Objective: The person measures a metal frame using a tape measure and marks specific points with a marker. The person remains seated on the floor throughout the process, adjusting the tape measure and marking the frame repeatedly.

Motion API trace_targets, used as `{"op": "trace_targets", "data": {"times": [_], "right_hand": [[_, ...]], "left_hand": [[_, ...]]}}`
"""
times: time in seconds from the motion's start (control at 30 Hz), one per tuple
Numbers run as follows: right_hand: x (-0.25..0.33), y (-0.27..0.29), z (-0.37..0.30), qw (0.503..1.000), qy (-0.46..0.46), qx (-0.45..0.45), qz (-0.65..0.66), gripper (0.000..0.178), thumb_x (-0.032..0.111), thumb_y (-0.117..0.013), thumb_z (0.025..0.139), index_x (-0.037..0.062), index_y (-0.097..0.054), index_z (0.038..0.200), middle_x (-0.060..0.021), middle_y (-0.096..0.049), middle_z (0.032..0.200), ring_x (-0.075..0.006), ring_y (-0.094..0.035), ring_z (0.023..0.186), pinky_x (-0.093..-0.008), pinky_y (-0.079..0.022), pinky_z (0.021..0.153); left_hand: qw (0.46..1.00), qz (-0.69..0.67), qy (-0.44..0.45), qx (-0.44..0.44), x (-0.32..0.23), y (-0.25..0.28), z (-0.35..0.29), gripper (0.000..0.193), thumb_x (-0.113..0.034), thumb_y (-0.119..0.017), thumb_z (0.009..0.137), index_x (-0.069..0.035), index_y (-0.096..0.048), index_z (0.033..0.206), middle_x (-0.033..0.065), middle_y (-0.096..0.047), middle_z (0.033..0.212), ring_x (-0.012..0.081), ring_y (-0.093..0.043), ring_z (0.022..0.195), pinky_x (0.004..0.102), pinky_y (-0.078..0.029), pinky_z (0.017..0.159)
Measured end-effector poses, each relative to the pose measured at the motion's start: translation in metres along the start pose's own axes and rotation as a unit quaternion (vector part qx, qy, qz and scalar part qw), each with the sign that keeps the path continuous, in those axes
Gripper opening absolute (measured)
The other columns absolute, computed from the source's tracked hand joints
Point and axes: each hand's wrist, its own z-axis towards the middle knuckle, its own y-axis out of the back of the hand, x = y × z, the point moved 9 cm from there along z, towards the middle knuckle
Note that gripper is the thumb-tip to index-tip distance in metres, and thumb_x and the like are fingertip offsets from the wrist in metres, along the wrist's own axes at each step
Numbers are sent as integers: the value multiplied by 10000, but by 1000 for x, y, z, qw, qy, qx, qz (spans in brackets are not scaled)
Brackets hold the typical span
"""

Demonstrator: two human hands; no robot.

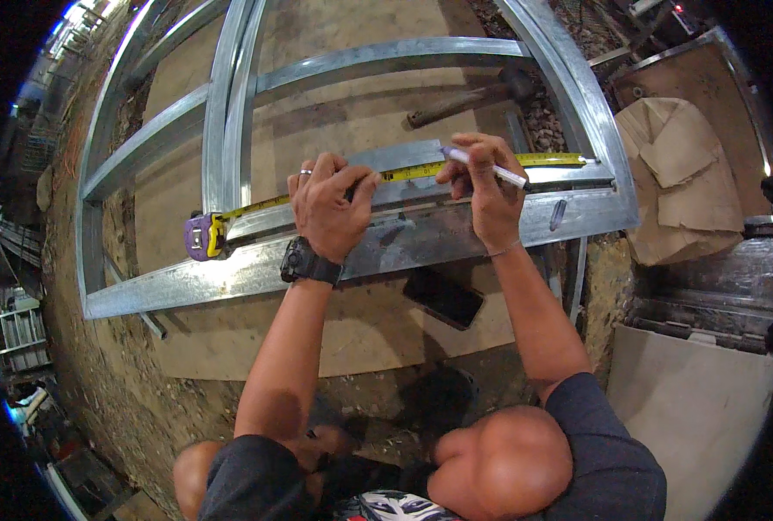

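A galvanized metal frame (412,239) of joined channels lies in front of me. Along its near side stretches the yellow blade of a tape measure (201,237), whose purple and yellow case rests at the left. My left hand (330,204), wearing a ring and a dark watch, is closed over the blade, its thumb and forefinger pressed together; the fingertips are partly hidden. Between the fingers of my right hand (493,195) is a white and purple marker pen (510,176), held just above the blade with its purple end pointing left.
Beyond the near bar lies a hammer (456,104) with a wooden handle. A dark smartphone (443,298) lies on the brown board (378,334) under the frame. At right are a folded brown sack (677,182) and a pale panel (690,408). My bent knees are close below.
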Motion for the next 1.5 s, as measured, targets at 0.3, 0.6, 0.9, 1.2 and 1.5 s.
{"op": "trace_targets", "data": {"times": [0.3, 0.6, 0.9, 1.2, 1.5], "right_hand": [[26, -4, -1, 892, 256, 32, -371, 344, 42, -694, 886, 107, -692, 1224, -45, -767, 1143, -271, -694, 1087, -489, -330, 1222], [14, -18, -2, 874, 213, 93, -427, 271, 116, -699, 919, 180, -689, 1183, -17, -768, 1047, -254, -695, 1014, -453, -401, 1084], [9, -15, 0, 878, 202, 96, -423, 239, 116, -696, 928, 197, -688, 1153, -17, -774, 1055, -255, -696, 1009, -439, -410, 1055], [13, -17, -1, 872, 208, 93, -434, 253, 123, -693, 924, 185, -698, 1170, -13, -774, 1046, -256, -689, 1009, -442, -403, 1069], [10, -16, 0, 871, 211, 96, -434, 254, 116, -709, 912, 179, -716, 1158, -15, -775, 1018, -262, -686, 941, -435, -409, 1065]], "left_hand": [[1000, -3, 8, 13, -2, -2, 0, 116, -251, -847, 868, -139, -834, 896, 28, -663, 893, 252, -625, 896, 414, -417, 855], [997, -4, 22, 71, 8, -5, 3, 177, -297, -812, 920, -127, -837, 961, 52, -662, 905, 256, -636, 901, 417, -425, 872], [980, -47, -11, 192, 43, 13, 12, 198, -208, -733, 978, -45, -751, 1090, 141, -700, 1017, 330, -678, 955, 437, -534, 869], [996, -9, -28, 90, 66, 50, -11, 106, -200, -754, 966, -110, -768, 1021, 63, -666, 926, 284, -635, 911, 419, -432, 863], [998, -9, -29, 54, 60, 54, -8, 101, -158, -841, 895, -69, -795, 910, 55, -665, 869, 245, -618, 860, 396, -444, 827]]}}
